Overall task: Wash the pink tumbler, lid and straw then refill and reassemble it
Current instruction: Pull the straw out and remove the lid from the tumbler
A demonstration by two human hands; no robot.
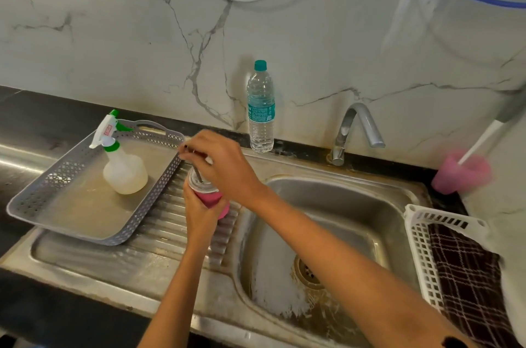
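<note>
The pink tumbler (214, 199) stands upright over the ribbed drainboard (170, 222), just left of the sink basin. My left hand (199, 212) grips its body from below. A clear lid (200, 184) sits on its top. My right hand (220, 161) is above the lid and pinches the dark straw (197, 172), which stands in the lid. Much of the tumbler is hidden by both hands.
A grey perforated tray (37, 205) holds a spray bottle (122, 165) at left. A water bottle (260, 108) stands by the wall, and the tap (355, 131) is right of it. The sink basin (327, 233), a pink bottle brush (461, 171) and a white basket (421, 251) with a checked cloth lie to the right.
</note>
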